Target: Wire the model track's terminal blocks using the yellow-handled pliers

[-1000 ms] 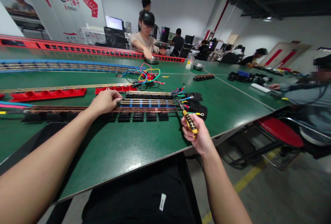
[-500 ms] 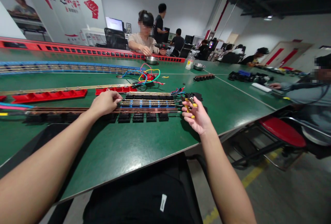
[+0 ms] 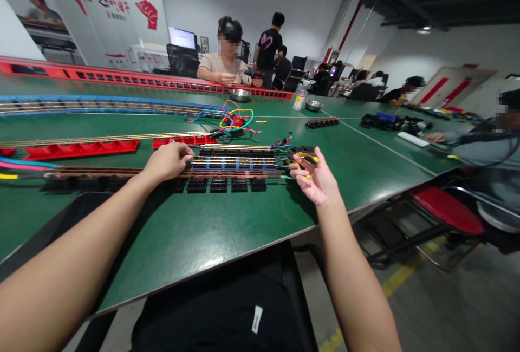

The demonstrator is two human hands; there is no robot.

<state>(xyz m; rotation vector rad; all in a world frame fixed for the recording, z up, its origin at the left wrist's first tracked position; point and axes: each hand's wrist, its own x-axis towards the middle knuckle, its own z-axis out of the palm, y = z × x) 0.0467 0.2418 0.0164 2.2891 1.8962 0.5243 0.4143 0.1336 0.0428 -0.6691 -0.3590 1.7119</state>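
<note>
My right hand [image 3: 314,181] is closed around yellow-handled pliers [image 3: 305,157], held just past the right end of a rail assembly [image 3: 233,163]. The assembly has blue and black holders with brass and copper-coloured rods running lengthwise. My left hand [image 3: 169,161] pinches at the assembly's left part, its fingertips together by the rods; what sits between them is too small to make out. Thin wires with coloured ends [image 3: 282,142] stick out of the assembly's right end, close to the pliers.
Behind lie red trays [image 3: 83,149], a long blue rail [image 3: 101,105] and looped coloured wires [image 3: 235,119]. A long red rail [image 3: 162,81] crosses the far side, where a co-worker [image 3: 223,65] sits by a metal bowl [image 3: 240,95]. A bottle [image 3: 299,97] stands farther right.
The pliers have turned in my right hand, their handles now lying flatter. My left hand stays at the same spot on the assembly. A standing person in the background has turned away.
</note>
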